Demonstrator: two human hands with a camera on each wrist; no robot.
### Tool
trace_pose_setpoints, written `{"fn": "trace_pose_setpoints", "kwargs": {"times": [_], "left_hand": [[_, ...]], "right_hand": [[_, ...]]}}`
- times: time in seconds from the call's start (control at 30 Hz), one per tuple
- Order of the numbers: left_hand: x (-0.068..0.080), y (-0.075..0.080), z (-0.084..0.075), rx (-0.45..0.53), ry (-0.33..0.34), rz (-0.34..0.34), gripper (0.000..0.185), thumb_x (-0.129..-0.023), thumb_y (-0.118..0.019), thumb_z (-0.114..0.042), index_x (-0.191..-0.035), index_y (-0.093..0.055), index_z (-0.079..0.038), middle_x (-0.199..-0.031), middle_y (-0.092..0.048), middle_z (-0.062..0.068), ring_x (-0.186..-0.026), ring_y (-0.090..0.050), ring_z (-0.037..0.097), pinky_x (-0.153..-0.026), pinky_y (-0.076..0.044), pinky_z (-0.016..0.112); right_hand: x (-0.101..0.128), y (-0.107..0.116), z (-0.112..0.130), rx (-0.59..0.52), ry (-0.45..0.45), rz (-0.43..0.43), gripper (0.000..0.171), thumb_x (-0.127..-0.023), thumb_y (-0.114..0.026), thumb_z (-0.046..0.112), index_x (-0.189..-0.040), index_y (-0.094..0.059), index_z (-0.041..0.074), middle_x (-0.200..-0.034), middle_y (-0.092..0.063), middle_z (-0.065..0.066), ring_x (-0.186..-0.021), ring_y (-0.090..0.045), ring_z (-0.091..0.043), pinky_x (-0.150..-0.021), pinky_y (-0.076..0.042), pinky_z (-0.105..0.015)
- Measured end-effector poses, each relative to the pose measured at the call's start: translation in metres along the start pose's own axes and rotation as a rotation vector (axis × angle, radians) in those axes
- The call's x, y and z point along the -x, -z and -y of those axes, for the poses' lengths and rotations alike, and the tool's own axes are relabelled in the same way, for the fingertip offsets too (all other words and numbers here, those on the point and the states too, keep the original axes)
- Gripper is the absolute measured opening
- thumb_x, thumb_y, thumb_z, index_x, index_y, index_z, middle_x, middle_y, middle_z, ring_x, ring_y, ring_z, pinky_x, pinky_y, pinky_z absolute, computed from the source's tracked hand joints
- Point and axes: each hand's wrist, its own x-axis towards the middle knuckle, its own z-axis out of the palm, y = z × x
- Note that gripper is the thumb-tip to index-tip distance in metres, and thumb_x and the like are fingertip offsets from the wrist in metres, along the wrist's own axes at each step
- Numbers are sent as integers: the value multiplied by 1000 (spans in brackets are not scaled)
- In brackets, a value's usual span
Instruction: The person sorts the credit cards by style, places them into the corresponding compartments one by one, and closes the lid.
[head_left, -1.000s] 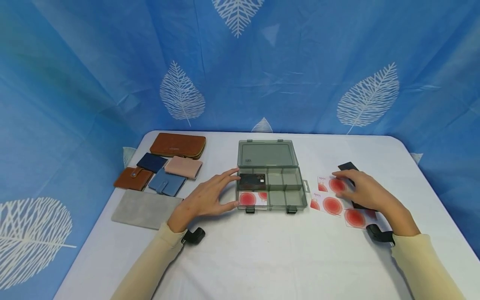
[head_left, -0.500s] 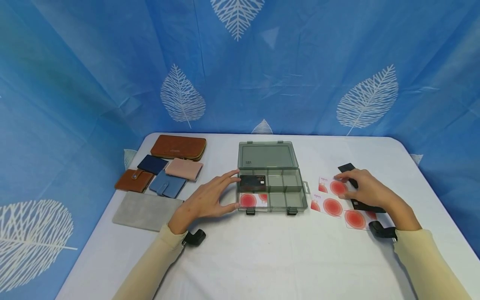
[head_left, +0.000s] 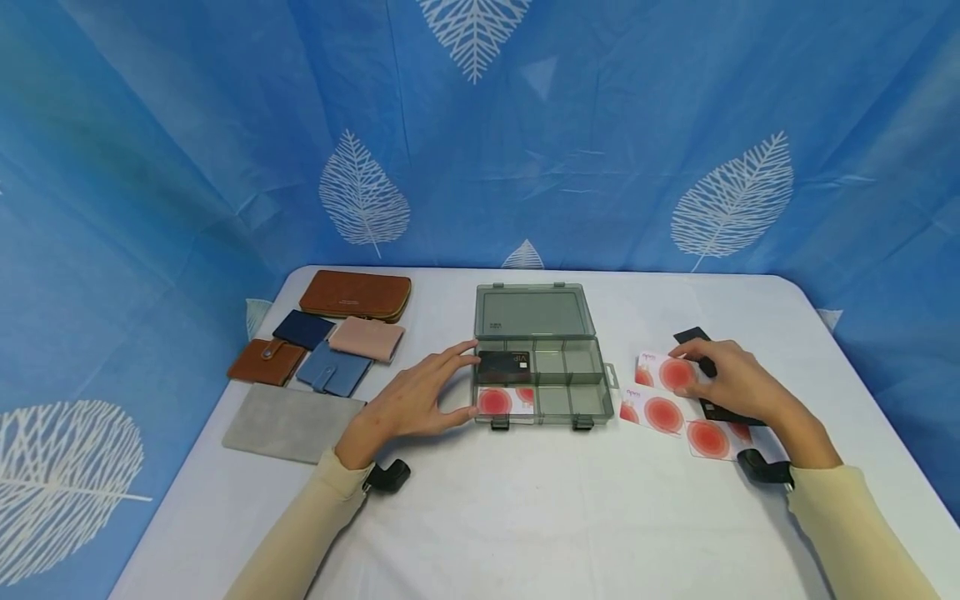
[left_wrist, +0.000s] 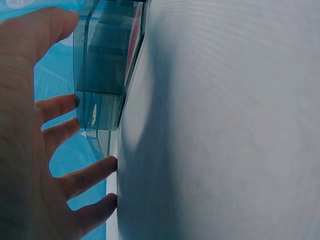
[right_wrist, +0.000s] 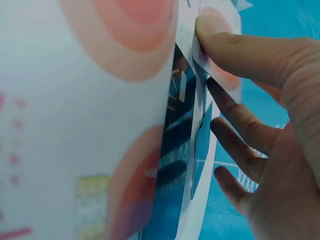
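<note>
My left hand (head_left: 416,396) is spread at the left side of a translucent green divided box (head_left: 553,400), its thumb and fingertips at the rim. In the left wrist view, its fingers (left_wrist: 57,107) stand apart beside the box wall. A black VIP card (head_left: 504,365) and a white card with red circles (head_left: 506,402) lie in the left compartments. At the right, my right hand (head_left: 738,382) pinches a red-and-white card (head_left: 652,371) between thumb and fingers. That card (right_wrist: 227,75) is tilted up in the right wrist view.
Two more red-and-white cards, one nearer the box (head_left: 660,412) and one nearer me (head_left: 708,439), lie beside black cards (head_left: 723,411). Several wallets lie at the left, including a brown zip wallet (head_left: 356,293) and a grey one (head_left: 292,421). The box lid (head_left: 534,310) leans back, raised.
My right hand has shifted slightly to the right and taken hold of the red-and-white card, uncovering more of the black card beneath. My left hand has stayed at the box.
</note>
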Motion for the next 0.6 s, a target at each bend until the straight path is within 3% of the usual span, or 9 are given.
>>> {"fn": "trace_pose_setpoints", "kwargs": {"times": [0.27,0.6], "left_hand": [[0,1,2,-1,-8,-2,81,-96,-71,-60,-162,-48,-20,-178,-27,-1,-154,-45,31,-114,-48,60],[-2,2,3,3,-1,8,80,-95,-71,-60,-162,-48,-21,-178,-26,-3,-154,-44,30,-114,-47,60]], "right_hand": [[6,-5,4,-15,121,-122,37,-102,-74,10,-137,-61,9,-133,-65,-36,-119,-63,-58,-98,-49,-77],[4,-4,31,-37,73,-227,34,-107,-68,16,-139,-64,5,-133,-67,-32,-117,-64,-52,-99,-49,-74]]}}
